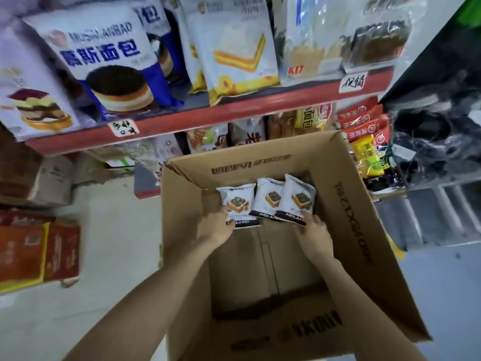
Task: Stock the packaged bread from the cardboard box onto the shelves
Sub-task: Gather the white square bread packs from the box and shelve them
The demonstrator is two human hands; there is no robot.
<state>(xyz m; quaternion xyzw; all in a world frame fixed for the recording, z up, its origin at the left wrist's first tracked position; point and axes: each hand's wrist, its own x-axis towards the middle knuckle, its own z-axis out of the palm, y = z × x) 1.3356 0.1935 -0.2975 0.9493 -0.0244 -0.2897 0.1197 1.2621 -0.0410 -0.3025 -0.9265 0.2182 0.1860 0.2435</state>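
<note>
While both arms reached into the open brown cardboard box [346,204], the left hand [217,226] pinched the leftmost white bread packet [238,201]; a second white packet [268,198] lay between, and the right hand [313,234] gripped the rightmost white packet [298,196], below the red-edged shelf [208,118].

You stand in a small grocery shop: a red-edged shelf [234,114] with handwritten price tags [352,82] carries rows of packaged bread and cake bags [109,66], snack packets [364,142] fill the shelf below, and stock cartons [39,254] sit on the floor.
</note>
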